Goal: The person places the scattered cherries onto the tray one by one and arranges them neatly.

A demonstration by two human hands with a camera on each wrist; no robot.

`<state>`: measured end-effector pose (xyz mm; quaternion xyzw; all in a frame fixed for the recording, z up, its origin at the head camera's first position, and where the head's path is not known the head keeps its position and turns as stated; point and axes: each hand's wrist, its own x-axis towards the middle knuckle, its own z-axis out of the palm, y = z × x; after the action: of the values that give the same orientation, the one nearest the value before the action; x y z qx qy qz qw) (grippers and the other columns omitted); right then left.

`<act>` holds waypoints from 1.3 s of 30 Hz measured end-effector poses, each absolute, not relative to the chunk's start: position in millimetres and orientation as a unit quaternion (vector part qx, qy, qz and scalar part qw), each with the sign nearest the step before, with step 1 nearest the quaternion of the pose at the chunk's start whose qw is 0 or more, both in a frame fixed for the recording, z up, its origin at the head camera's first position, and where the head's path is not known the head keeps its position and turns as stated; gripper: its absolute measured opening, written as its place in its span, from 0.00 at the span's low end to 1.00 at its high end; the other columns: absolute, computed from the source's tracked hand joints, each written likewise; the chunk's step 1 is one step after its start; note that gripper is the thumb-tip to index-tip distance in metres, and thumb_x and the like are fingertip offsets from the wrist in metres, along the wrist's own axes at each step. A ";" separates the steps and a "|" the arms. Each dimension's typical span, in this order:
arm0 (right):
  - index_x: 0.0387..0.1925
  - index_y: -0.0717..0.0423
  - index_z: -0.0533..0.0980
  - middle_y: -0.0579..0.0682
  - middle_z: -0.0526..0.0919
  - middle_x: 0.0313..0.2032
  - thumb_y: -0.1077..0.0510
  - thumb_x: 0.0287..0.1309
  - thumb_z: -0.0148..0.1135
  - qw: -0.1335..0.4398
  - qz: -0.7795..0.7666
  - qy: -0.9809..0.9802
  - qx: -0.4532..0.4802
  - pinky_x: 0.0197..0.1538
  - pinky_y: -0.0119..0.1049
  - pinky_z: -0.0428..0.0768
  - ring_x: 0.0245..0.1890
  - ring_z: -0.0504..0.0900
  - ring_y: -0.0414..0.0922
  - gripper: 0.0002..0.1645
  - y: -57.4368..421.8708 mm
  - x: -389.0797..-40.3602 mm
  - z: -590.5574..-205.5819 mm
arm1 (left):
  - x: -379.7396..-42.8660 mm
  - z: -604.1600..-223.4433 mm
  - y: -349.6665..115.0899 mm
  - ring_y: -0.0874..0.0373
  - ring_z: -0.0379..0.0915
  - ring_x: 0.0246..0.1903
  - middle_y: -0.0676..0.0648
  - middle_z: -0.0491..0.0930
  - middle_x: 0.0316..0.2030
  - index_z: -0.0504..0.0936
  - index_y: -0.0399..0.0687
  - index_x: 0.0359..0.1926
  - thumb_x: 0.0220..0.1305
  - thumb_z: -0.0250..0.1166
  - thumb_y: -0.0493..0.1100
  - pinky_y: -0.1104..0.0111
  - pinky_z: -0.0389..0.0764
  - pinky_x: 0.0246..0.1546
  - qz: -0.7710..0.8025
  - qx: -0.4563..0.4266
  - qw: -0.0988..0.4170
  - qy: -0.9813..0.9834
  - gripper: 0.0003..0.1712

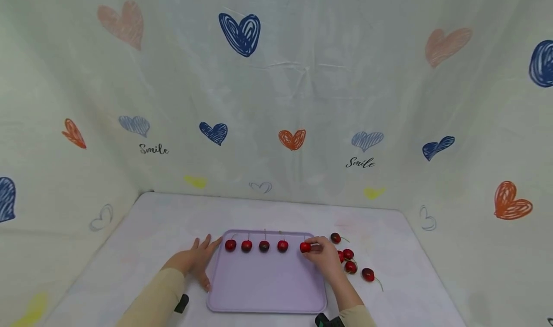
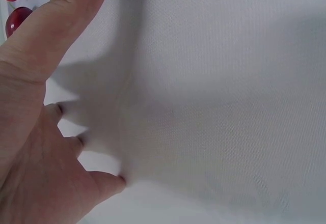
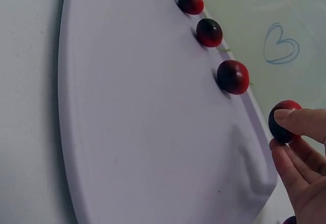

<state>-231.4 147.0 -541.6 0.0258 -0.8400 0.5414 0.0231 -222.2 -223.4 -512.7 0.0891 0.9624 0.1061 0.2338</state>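
Note:
A shallow lilac tray [image 1: 268, 288] lies on the white table. Along its far edge several dark red cherries stand in a row, among them a cherry [image 1: 282, 246] with its stem pointing away. My right hand [image 1: 324, 257] pinches another cherry [image 3: 284, 121] between thumb and fingers at the tray's far right corner. In the right wrist view that cherry appears raised off the tray's surface. My left hand [image 1: 198, 262] is spread with straight fingers beside the tray's left edge, its index fingertip near the far left corner; whether it touches the rim I cannot tell.
Right of the tray, several loose cherries with stems lie on the table, including a lone cherry [image 1: 368, 274] farthest right and another cherry [image 1: 335, 238] at the back. A white curtain [image 1: 276, 91] printed with hearts hangs behind and around the table.

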 end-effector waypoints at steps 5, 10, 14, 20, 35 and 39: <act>0.40 0.61 0.82 0.54 0.80 0.40 0.71 0.42 0.74 0.035 0.532 -0.845 0.030 0.34 0.36 0.82 0.38 0.83 0.49 0.18 143.7 -240.4 -547.6 | -223.0 -511.6 -224.2 0.19 0.39 0.66 0.25 0.47 0.71 0.53 0.40 0.73 0.30 0.86 0.53 0.29 0.55 0.57 0.113 0.095 0.230 0.962 0.72; 0.39 0.59 0.82 0.52 0.81 0.40 0.70 0.44 0.74 0.040 0.507 -0.860 0.037 0.32 0.34 0.80 0.34 0.81 0.45 0.17 142.1 -244.8 -552.1 | -221.6 -511.4 -224.9 0.18 0.39 0.66 0.24 0.46 0.71 0.52 0.39 0.73 0.30 0.86 0.52 0.30 0.54 0.58 0.121 0.097 0.231 0.960 0.72; 0.40 0.58 0.82 0.52 0.80 0.40 0.69 0.45 0.74 0.037 0.493 -0.868 0.040 0.31 0.34 0.80 0.32 0.78 0.43 0.16 140.9 -246.2 -554.5 | -220.2 -509.6 -224.2 0.19 0.39 0.66 0.24 0.46 0.71 0.52 0.39 0.73 0.30 0.86 0.53 0.30 0.54 0.58 0.113 0.094 0.232 0.961 0.73; 0.40 0.58 0.82 0.50 0.79 0.39 0.67 0.46 0.74 0.034 0.465 -0.884 0.034 0.28 0.33 0.76 0.27 0.75 0.41 0.16 137.7 -248.4 -555.0 | -219.7 -507.1 -222.8 0.19 0.39 0.66 0.25 0.46 0.71 0.52 0.40 0.73 0.30 0.86 0.53 0.29 0.54 0.58 0.112 0.089 0.235 0.962 0.72; 0.40 0.56 0.82 0.51 0.80 0.40 0.64 0.45 0.76 0.038 0.410 -0.911 0.017 0.31 0.36 0.73 0.29 0.73 0.42 0.17 131.7 -252.5 -554.4 | -220.0 -503.7 -221.4 0.20 0.39 0.66 0.25 0.47 0.71 0.53 0.41 0.73 0.31 0.85 0.53 0.29 0.55 0.58 0.107 0.093 0.237 0.961 0.71; 0.40 0.56 0.82 0.51 0.80 0.40 0.64 0.45 0.76 0.033 0.413 -0.910 0.016 0.30 0.36 0.72 0.28 0.72 0.42 0.17 131.1 -252.2 -553.8 | -219.6 -504.6 -222.1 0.19 0.38 0.66 0.24 0.47 0.70 0.53 0.41 0.73 0.31 0.85 0.53 0.29 0.54 0.58 0.110 0.095 0.237 0.960 0.71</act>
<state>-252.2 131.1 -553.8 0.0156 -0.9098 0.4133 0.0333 -219.6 -222.1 -504.6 0.0949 0.9604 0.1104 0.2374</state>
